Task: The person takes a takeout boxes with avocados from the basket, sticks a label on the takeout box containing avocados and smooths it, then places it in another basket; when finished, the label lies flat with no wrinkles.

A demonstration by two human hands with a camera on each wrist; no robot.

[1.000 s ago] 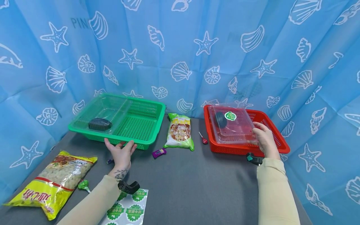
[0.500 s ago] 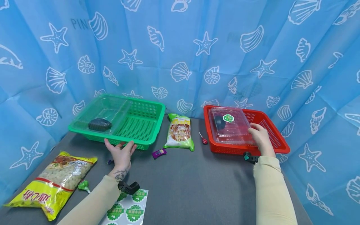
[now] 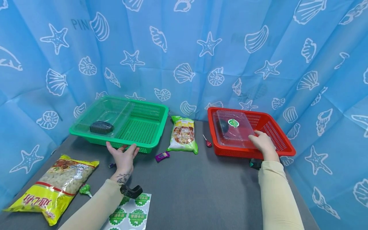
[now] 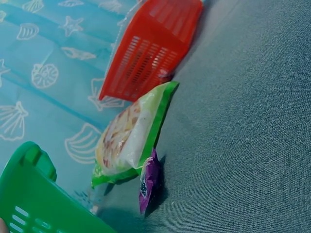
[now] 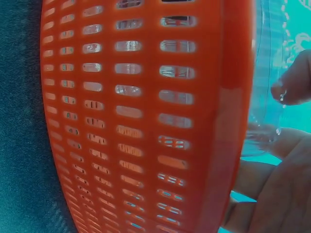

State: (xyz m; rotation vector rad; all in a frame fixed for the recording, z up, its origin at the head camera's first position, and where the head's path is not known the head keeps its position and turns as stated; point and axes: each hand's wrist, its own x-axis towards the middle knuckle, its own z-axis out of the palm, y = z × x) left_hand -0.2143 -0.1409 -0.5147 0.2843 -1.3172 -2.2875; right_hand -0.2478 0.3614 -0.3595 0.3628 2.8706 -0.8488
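Observation:
My right hand (image 3: pixel 263 143) pinches the near right corner of a clear plastic box (image 3: pixel 237 129) lying low in the red basket (image 3: pixel 268 151). The box bears a round green-and-white sticker (image 3: pixel 233 123), and a dark rounded object shows through its lid. In the right wrist view, thumb and fingers sit on either side of the box's edge, beside the basket wall (image 5: pixel 204 111). Fingers spread, my left hand (image 3: pixel 123 159) touches the front of the green basket (image 3: pixel 159 127). Inside that basket is another clear plastic box (image 3: pixel 115 110) with a dark rounded object (image 3: pixel 101 127).
Between the baskets lie a bag of food (image 3: pixel 183 135), a purple-wrapped sweet (image 3: pixel 162 156) and a red lollipop (image 3: pixel 208 143). A yellow pasta bag (image 3: pixel 54 188), green lollipop (image 3: pixel 85 189) and sticker sheet (image 3: pixel 136 217) lie at the near left. A blue curtain (image 3: pixel 184 48) hangs behind.
My right hand has lowered the clear plastic box from a tilted position above the red basket until it lies down inside it. My left hand has stayed at the green basket.

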